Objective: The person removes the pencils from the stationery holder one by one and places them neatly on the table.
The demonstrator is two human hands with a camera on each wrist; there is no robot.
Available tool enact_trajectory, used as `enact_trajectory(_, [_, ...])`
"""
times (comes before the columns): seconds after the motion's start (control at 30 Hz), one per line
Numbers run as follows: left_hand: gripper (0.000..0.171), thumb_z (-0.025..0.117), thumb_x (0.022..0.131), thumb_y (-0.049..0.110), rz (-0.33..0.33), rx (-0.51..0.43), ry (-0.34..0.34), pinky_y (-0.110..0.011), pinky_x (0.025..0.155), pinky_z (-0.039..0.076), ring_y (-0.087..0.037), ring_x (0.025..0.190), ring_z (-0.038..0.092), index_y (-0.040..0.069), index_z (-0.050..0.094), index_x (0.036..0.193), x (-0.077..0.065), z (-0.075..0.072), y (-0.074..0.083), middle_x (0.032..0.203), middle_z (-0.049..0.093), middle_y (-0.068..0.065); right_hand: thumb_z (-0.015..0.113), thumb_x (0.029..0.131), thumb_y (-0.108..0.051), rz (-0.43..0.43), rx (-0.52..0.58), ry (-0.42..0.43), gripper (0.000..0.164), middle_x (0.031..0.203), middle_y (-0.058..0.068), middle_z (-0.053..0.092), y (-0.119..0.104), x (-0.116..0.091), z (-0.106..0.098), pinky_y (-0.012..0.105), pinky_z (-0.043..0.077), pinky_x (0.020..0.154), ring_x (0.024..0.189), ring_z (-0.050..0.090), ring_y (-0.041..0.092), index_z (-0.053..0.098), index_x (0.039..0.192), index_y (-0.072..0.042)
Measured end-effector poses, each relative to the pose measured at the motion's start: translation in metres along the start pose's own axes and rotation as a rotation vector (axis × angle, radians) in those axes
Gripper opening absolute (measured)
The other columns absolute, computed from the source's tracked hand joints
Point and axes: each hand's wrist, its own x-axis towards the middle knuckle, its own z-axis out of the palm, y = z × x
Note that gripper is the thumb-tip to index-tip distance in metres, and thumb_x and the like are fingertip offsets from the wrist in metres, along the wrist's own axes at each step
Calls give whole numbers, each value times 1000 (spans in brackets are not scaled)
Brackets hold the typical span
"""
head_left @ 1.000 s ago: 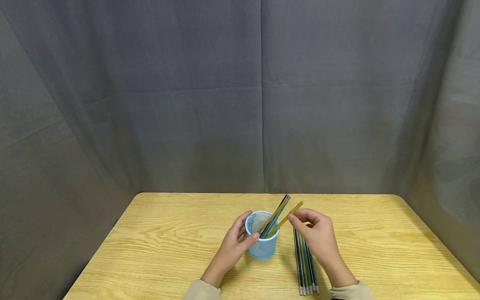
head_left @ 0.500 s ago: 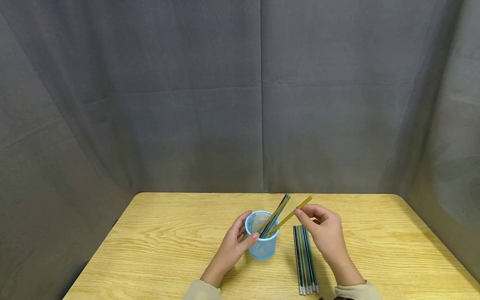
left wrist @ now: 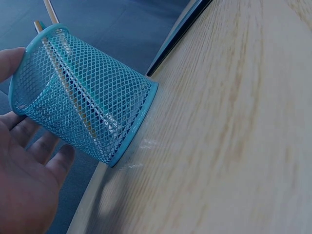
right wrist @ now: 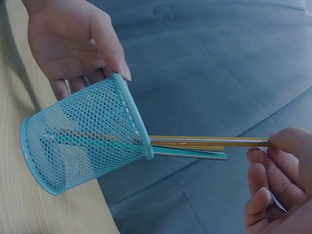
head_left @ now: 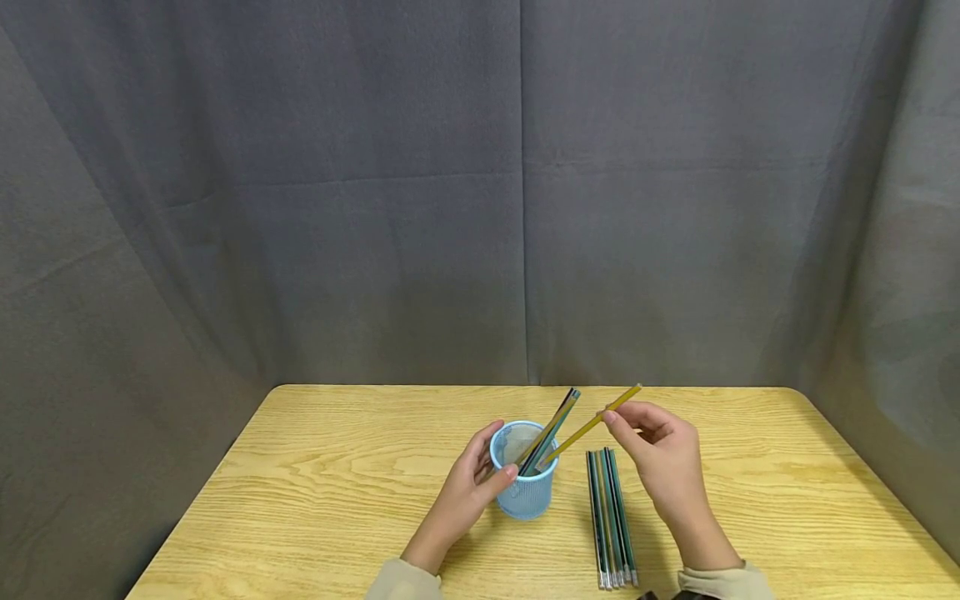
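Note:
A light-blue mesh pencil cup (head_left: 525,500) stands on the table with a few pencils (head_left: 556,429) leaning to the right inside it. My left hand (head_left: 463,507) holds the cup from the left, thumb on the near rim and fingers round the far side. Between thumb and forefinger, my right hand (head_left: 663,454) pinches a yellow pencil (head_left: 583,430) near its upper part. That pencil slants over the cup's right rim, its lower end at the mouth. In the right wrist view, the mesh cup (right wrist: 92,141) shows pencils through its wall.
Several dark and green pencils (head_left: 611,517) lie side by side on the wooden table (head_left: 322,500), right of the cup and below the right hand. Grey curtains (head_left: 375,208) hang behind the table and at both sides.
My right hand has moved right and upward with the yellow pencil, drawing more of it out of the cup. The left hand and cup have stayed in place.

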Motion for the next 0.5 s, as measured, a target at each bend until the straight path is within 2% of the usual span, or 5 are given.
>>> enact_trajectory(0.37, [64,62,99,19,-1,-3,-1,-46,116,28,-27,140,37,8,29,154,0,0,2,150,42,-14,74,89,-7,-39,98,31,18,83,4,72,-7,3,-8,19,52,68,75,64,11,70,95,9])
enact_trajectory(0.5, [64,62,99,19,4,-7,-3,-46,115,28,-28,140,37,8,29,153,-1,0,3,149,43,-15,73,90,-6,-62,124,50,17,81,3,71,-10,4,-10,19,51,66,73,63,12,70,95,10])
